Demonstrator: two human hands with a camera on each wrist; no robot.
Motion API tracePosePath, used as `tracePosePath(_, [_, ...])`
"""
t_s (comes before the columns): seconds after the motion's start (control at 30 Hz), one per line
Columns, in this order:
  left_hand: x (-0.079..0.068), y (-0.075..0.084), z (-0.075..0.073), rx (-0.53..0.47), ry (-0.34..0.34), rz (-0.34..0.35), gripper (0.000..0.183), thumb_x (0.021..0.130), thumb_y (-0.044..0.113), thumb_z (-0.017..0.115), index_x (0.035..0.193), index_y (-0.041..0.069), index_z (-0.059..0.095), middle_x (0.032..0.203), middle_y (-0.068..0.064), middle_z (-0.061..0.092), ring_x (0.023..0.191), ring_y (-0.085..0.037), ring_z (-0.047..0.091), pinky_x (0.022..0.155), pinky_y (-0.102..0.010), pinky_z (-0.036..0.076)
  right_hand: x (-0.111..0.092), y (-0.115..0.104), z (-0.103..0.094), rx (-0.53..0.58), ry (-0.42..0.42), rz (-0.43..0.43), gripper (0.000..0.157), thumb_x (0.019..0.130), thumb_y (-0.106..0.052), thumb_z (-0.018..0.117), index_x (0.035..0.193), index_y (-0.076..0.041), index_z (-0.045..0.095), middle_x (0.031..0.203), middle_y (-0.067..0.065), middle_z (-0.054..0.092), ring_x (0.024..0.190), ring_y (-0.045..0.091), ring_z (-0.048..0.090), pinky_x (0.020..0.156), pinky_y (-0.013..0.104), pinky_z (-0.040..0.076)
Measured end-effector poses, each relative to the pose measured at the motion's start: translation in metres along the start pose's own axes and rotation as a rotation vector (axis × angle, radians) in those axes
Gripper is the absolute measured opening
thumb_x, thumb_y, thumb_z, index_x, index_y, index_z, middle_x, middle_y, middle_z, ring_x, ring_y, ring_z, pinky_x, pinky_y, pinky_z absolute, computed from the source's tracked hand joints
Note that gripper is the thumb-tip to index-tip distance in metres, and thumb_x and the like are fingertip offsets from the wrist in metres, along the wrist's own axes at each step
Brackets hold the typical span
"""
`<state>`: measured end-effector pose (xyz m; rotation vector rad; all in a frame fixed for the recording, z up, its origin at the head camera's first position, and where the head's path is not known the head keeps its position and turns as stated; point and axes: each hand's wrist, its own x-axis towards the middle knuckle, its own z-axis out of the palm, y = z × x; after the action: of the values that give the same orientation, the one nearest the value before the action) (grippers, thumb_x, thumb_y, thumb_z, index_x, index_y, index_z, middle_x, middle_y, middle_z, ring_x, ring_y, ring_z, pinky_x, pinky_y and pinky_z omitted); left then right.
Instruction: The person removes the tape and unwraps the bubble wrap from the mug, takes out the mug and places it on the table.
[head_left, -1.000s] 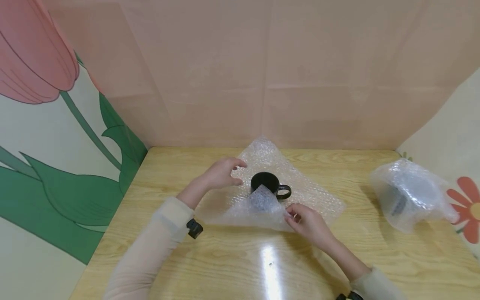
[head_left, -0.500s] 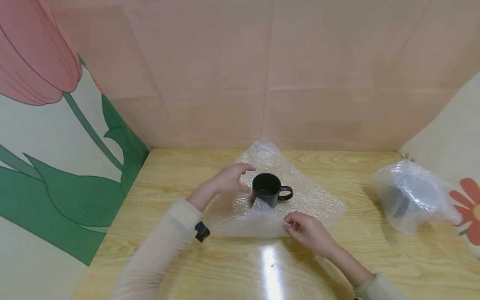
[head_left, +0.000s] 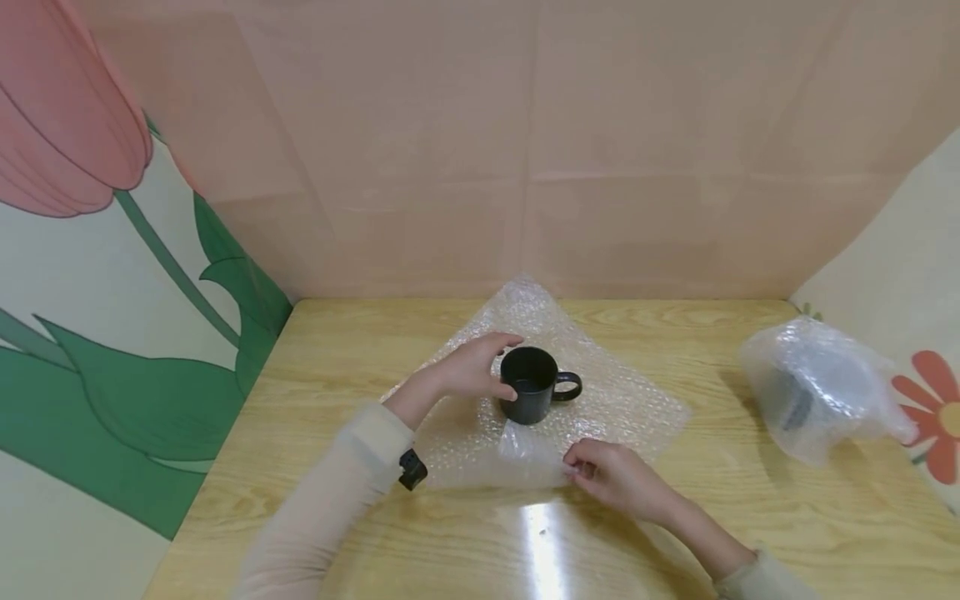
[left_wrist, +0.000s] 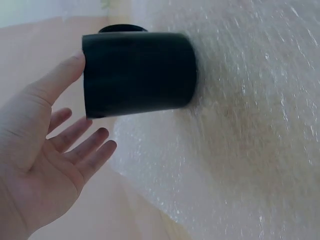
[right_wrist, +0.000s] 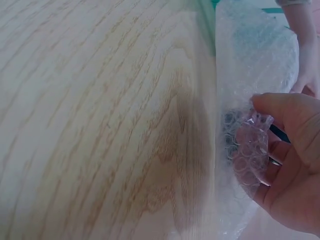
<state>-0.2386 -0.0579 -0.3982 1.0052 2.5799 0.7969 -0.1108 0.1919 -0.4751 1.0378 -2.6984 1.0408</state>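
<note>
A black mug [head_left: 527,406] stands upright on a sheet of bubble wrap [head_left: 622,396], its handle toward the right. My left hand [head_left: 472,367] is at the mug's left side with its fingers spread. In the left wrist view its thumb reaches the rim of the mug [left_wrist: 140,75], and the other fingers lie loosely beside it. My right hand [head_left: 618,479] pinches the front edge of the wrap between thumb and fingers. That folded edge of bubble wrap [right_wrist: 247,65] shows close up in the right wrist view.
A bubble-wrapped bundle [head_left: 821,387] with something dark inside sits at the right of the wooden table [head_left: 360,525]. A plain pinkish backdrop [head_left: 420,150] rises behind the table, with flower-patterned panels at both sides.
The front flap of wrap has come down off the mug toward the table's front, with my right hand moving along. My left hand has moved right, up to the mug.
</note>
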Motion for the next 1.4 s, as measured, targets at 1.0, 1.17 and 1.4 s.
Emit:
tracePosePath(1.0, [0.004,0.005,0.016,0.029,0.027,-0.039,0.085,0.072,0.031,0.078,0.141,0.008,0.033,0.136,-0.008,0.043,0.123,-0.021,0.045,0.104,-0.034,0.037,-0.014,0.002,-0.011,0.045,-0.21,-0.092,0.013,0.08,-0.009,0.069,0.09,-0.017,0.065,0.084,-0.011,0.06,0.073,-0.004,0.05,0.061,0.016,0.047])
tracePosePath(1.17, [0.004,0.003,0.018,0.013,0.036,-0.056,0.086,0.073,0.031,0.078,0.142,0.01,0.032,0.135,-0.007,0.043,0.122,-0.02,0.045,0.103,-0.033,0.038,-0.017,0.003,-0.014,0.046,-0.246,-0.104,0.015,0.082,-0.009,0.067,0.094,-0.018,0.066,0.09,-0.009,0.063,0.079,0.0,0.056,0.068,0.019,0.051])
tracePosePath(1.4, [0.004,0.0,0.021,-0.03,0.045,-0.056,0.085,0.073,0.031,0.077,0.142,0.01,0.031,0.135,-0.008,0.043,0.122,-0.022,0.045,0.102,-0.034,0.039,-0.02,0.006,-0.016,0.069,-0.306,-0.138,0.018,0.082,-0.009,0.065,0.099,-0.015,0.068,0.094,-0.008,0.063,0.086,0.004,0.059,0.075,0.021,0.052])
